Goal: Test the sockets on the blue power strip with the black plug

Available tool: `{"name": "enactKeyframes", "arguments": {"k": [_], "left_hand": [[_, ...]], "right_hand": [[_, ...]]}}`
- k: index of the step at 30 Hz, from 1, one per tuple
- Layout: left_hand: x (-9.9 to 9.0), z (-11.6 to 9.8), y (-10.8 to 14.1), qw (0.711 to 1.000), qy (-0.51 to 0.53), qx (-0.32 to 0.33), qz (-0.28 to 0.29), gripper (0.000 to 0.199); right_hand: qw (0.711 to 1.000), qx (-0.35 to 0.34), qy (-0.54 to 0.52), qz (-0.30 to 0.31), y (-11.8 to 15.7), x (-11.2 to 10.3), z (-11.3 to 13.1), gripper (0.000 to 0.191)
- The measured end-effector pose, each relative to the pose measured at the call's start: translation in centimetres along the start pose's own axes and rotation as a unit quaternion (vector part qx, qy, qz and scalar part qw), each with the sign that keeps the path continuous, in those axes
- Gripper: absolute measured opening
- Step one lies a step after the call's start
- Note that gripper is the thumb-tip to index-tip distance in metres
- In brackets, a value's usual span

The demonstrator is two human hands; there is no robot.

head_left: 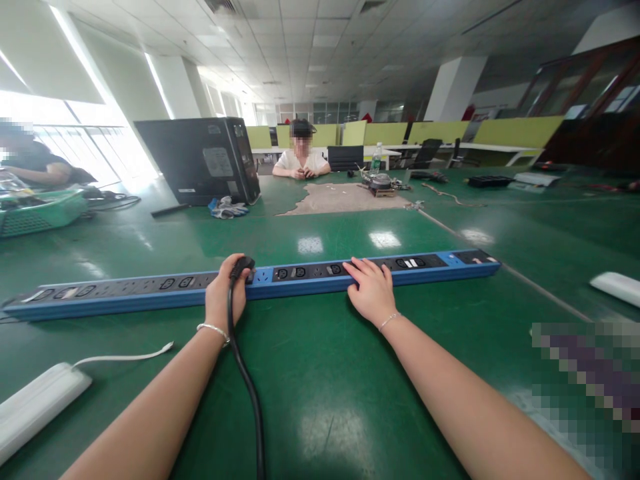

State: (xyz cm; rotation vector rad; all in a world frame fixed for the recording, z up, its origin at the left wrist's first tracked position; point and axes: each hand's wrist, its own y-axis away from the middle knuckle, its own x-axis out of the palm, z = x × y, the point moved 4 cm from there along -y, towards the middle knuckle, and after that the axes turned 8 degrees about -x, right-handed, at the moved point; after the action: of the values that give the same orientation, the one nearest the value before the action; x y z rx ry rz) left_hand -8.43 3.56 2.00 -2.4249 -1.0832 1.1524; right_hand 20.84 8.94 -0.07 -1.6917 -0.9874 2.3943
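A long blue and black power strip (310, 280) with many sockets lies across the green table. My left hand (225, 290) is wrapped round a black plug (243, 265) at the strip, left of its middle. From the plug a thick black cable (249, 380) runs down past my left wrist to the bottom edge of the view. My right hand (371, 287) rests on the strip right of the middle, fingers spread over the sockets, holding nothing.
A black computer case (200, 160) and gloves (229, 207) stand behind the strip. A person (303, 160) sits at the far edge, another at far left beside a green basket (43, 212). White power strips (43, 407) lie at both sides of the green table (320, 347).
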Motion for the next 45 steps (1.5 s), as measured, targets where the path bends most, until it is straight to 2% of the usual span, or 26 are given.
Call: {"name": "enactKeyframes", "arguments": {"k": [3,6,11,15,18,21,25,33,39,45], "left_hand": [[0.3,-0.3,0.3,0.999,0.005,0.026,0.029,0.036],[0.6,-1.5,1.0,0.995,-0.006,0.077,0.069,0.037],[1.8,-5.6,1.9,0.977,-0.021,0.154,0.145,0.034],[4.1,-9.1,1.8,0.968,-0.046,0.152,0.194,0.034],[5.9,-10.8,1.6,0.957,-0.112,0.167,0.210,0.034],[6.9,-11.2,1.5,0.950,-0.158,0.146,0.226,0.033],[7.1,-11.4,1.6,0.943,-0.189,0.139,0.237,0.033],[6.8,-12.4,2.0,0.936,-0.229,0.174,0.202,0.030],[6.7,-12.3,2.5,0.936,-0.226,0.201,0.182,0.027],[7.3,-11.5,2.2,0.942,-0.161,0.200,0.218,0.026]], "right_hand": [[1.000,0.000,-0.002,0.001,0.0,0.0,0.0,0.048],[1.000,0.002,-0.002,0.001,0.0,-0.1,0.0,0.048],[1.000,0.005,-0.003,0.006,0.0,-0.2,0.1,0.048],[1.000,0.005,-0.006,0.011,0.0,-0.3,0.1,0.049],[1.000,0.004,-0.011,0.013,0.1,-0.3,0.1,0.049],[1.000,0.004,-0.015,0.011,0.1,-0.3,0.1,0.049],[1.000,0.004,-0.018,0.005,0.2,-0.3,0.0,0.048],[1.000,0.003,-0.019,0.005,0.2,-0.2,0.1,0.048],[1.000,0.005,-0.022,0.002,0.2,-0.3,0.1,0.048],[1.000,0.006,-0.018,0.009,0.2,-0.2,0.1,0.049]]}}
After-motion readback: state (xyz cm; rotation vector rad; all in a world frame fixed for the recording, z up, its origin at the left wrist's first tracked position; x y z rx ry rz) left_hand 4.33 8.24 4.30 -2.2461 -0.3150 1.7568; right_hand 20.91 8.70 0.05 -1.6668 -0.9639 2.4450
